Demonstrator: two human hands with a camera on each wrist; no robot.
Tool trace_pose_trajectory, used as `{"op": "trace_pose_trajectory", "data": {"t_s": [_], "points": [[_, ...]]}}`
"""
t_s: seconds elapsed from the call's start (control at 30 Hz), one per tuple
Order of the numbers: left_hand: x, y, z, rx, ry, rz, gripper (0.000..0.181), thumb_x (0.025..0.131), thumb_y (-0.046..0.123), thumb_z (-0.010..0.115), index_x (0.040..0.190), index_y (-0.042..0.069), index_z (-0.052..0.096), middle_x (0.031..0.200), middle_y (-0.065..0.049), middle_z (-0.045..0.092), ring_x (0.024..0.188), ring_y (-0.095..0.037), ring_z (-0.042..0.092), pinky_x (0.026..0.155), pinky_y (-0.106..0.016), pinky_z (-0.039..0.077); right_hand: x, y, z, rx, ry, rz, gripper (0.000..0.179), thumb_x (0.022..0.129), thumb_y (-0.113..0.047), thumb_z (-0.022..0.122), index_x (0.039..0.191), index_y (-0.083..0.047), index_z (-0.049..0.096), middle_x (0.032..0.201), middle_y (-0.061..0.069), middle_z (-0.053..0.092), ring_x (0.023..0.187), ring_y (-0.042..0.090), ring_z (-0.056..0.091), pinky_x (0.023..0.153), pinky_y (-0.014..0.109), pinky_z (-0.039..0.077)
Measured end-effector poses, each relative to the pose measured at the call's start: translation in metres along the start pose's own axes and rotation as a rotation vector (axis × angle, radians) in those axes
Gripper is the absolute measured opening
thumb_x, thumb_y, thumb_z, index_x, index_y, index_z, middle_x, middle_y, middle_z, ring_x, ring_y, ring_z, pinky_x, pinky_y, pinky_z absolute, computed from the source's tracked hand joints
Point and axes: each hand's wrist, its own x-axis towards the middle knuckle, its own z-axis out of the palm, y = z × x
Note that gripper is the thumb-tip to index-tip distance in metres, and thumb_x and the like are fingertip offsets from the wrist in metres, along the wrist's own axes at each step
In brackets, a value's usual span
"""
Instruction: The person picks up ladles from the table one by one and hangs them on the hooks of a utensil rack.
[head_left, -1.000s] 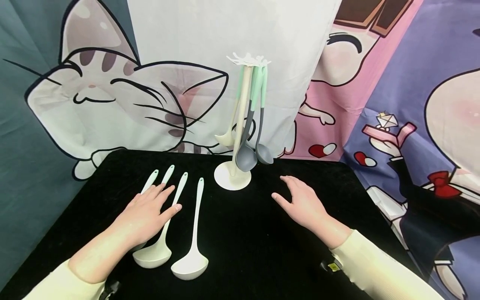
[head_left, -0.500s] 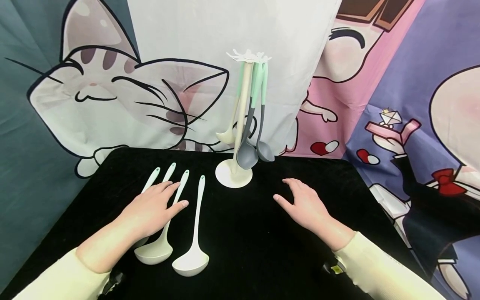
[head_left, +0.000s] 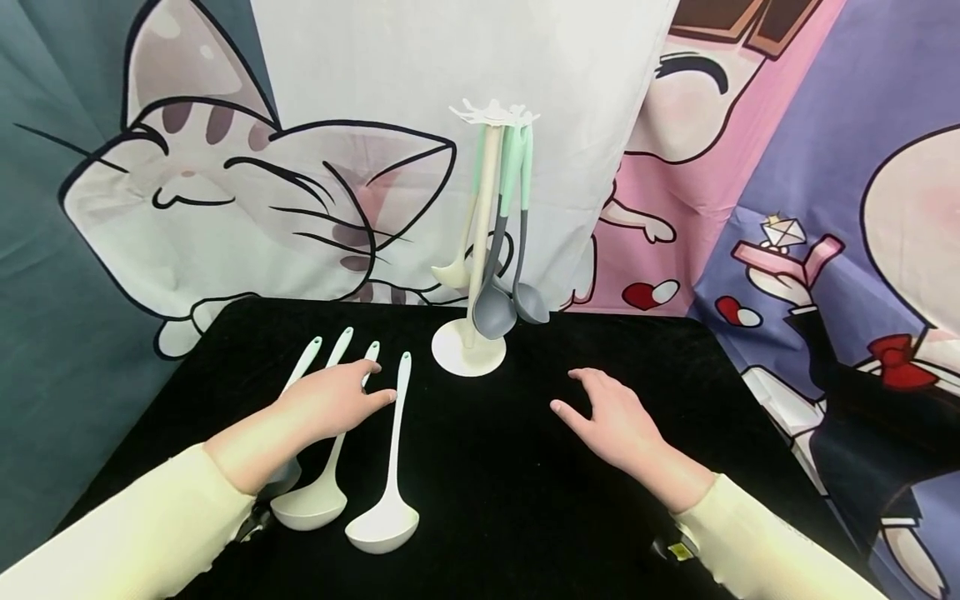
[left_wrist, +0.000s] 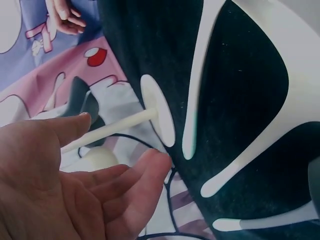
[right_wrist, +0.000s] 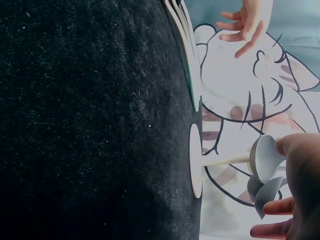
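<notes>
Several pale ladles with mint-tipped handles lie on the black tabletop at the left in the head view. The rightmost ladle [head_left: 382, 525] and the ladle beside it [head_left: 309, 507] show their bowls; another bowl, greyish [head_left: 283, 477], is partly covered by my left arm. Over the handles hovers my left hand [head_left: 322, 404], thumb and fingers apart, its thumb tip overlapping the rightmost handle. The left wrist view shows the relaxed fingers [left_wrist: 132, 195] with nothing between them. My right hand [head_left: 618, 425] is held over the table's right side, holding nothing, fingers loosely bent.
A cream utensil stand [head_left: 467, 362] with a round base and spiky top is at the table's back. From it hang a large grey spoon [head_left: 495, 314], a grey ladle [head_left: 531, 304] and a cream ladle [head_left: 452, 273]. A cartoon-printed cloth [head_left: 360, 50] hangs behind.
My left hand has moved right across the ladle handles, its thumb now reaching the rightmost one. My right hand has shifted slightly toward me. The ladles and stand stay put.
</notes>
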Motion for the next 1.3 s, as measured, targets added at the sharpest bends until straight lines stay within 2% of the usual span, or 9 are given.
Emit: {"op": "trace_pose_trajectory", "data": {"t_s": [0.07,0.13,0.23,0.33,0.57,0.73,0.87,1.1,1.3], "points": [[0.005,0.002,0.004,0.001,-0.031,0.007,0.068,0.095,0.055,0.055,0.140,0.004,0.053,0.126,-0.015,0.065,0.105,-0.030,0.064,0.086,-0.054,0.048,-0.001,0.000,0.001,0.000,0.002,0.000,0.075,0.093,-0.067,0.050,0.135,-0.006,0.056,0.135,0.013,0.057,0.125,0.031,0.053,0.105,0.051,0.040],[0.009,0.004,0.007,-0.001,-0.074,0.015,0.067,0.096,0.052,0.057,0.139,0.001,0.053,0.120,-0.016,0.067,0.100,-0.029,0.066,0.086,-0.052,0.049,-0.003,0.001,0.002,-0.001,0.002,0.001,0.074,0.093,-0.067,0.051,0.134,-0.006,0.056,0.135,0.013,0.057,0.126,0.031,0.053,0.105,0.051,0.040],[0.014,0.008,0.012,-0.027,-0.151,0.015,0.066,0.096,0.047,0.059,0.138,-0.002,0.051,0.088,-0.014,0.072,0.075,-0.024,0.068,0.073,-0.043,0.052,-0.006,0.001,0.003,-0.001,-0.006,0.003,0.074,0.093,-0.067,0.051,0.134,-0.006,0.056,0.135,0.012,0.057,0.126,0.031,0.053,0.105,0.051,0.040],[0.019,0.012,0.019,-0.065,-0.210,0.002,0.066,0.097,0.043,0.061,0.141,-0.003,0.046,0.063,-0.008,0.065,0.055,-0.020,0.064,0.058,-0.035,0.050,-0.008,0.000,0.005,0.001,-0.015,0.005,0.072,0.093,-0.066,0.052,0.134,-0.007,0.057,0.136,0.012,0.057,0.127,0.031,0.053,0.106,0.052,0.039],[0.027,0.017,0.032,-0.095,-0.263,-0.025,0.064,0.096,0.038,0.065,0.136,-0.007,0.046,0.081,-0.009,0.064,0.056,-0.019,0.067,0.053,-0.034,0.054,-0.012,0.000,0.007,0.010,-0.033,0.021,0.073,0.093,-0.068,0.050,0.134,-0.008,0.057,0.137,0.012,0.056,0.128,0.030,0.052,0.106,0.054,0.038],[0.026,0.018,0.038,-0.105,-0.299,-0.038,0.038,0.098,0.033,0.063,0.104,-0.004,0.059,0.076,-0.008,0.062,0.056,-0.020,0.067,0.054,-0.034,0.056,-0.012,0.001,0.008,0.012,-0.027,0.014,0.074,0.093,-0.069,0.048,0.134,-0.009,0.057,0.137,0.011,0.057,0.128,0.030,0.052,0.106,0.053,0.038],[0.026,0.017,0.042,-0.096,-0.313,-0.056,0.033,0.098,0.032,0.063,0.084,0.002,0.061,0.075,-0.009,0.064,0.057,-0.020,0.068,0.055,-0.035,0.057,-0.012,0.000,0.007,0.014,-0.029,0.018,0.073,0.093,-0.070,0.048,0.134,-0.009,0.057,0.137,0.010,0.057,0.128,0.029,0.051,0.106,0.054,0.037],[0.027,0.016,0.044,-0.062,-0.319,-0.057,0.031,0.097,0.026,0.064,0.077,0.003,0.063,0.068,-0.008,0.066,0.056,-0.020,0.068,0.055,-0.034,0.057,-0.013,0.000,0.007,0.026,-0.033,0.028,0.074,0.093,-0.069,0.047,0.134,-0.009,0.057,0.137,0.010,0.056,0.128,0.030,0.051,0.106,0.055,0.037],[0.028,0.017,0.045,-0.096,-0.356,-0.055,0.024,0.094,0.016,0.066,0.075,0.003,0.063,0.063,-0.010,0.067,0.053,-0.019,0.068,0.053,-0.033,0.056,-0.012,0.001,0.007,0.036,-0.037,0.038,0.071,0.094,-0.068,0.046,0.133,-0.010,0.058,0.136,0.009,0.057,0.127,0.029,0.053,0.105,0.055,0.038]]}}
